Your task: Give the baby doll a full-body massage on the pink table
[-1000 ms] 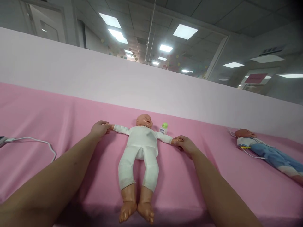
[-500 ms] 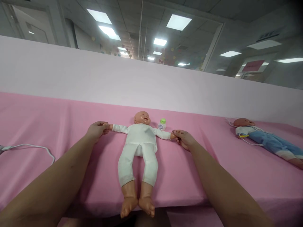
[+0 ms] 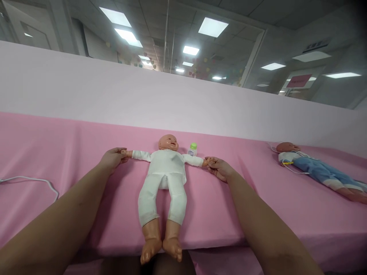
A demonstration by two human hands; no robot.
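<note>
A baby doll point(image 3: 166, 164) with a white cloth body lies face up on the pink-covered table point(image 3: 114, 225), its bare feet at the front edge. Both of its arms are stretched out sideways. My left hand point(image 3: 112, 158) is closed around the doll's hand on the left side of the view. On the other side, my right hand point(image 3: 219, 169) grips the doll's other hand, whose small fingers show between mine. Close to the doll's head and right arm in view stands a small clear bottle point(image 3: 192, 149) with a green cap and a printed label.
A second doll point(image 3: 318, 168) in blue and white clothes lies at the right, with a thin white tube and a yellow piece on it. A white cable point(image 3: 31, 178) runs along the left. Behind the table rises a white wall point(image 3: 143, 99) with glass above.
The whole view has shifted slightly, so things appear a little further left. Both my hands keep hold of the doll's hands; the right-hand fingers have opened slightly around the doll's hand.
</note>
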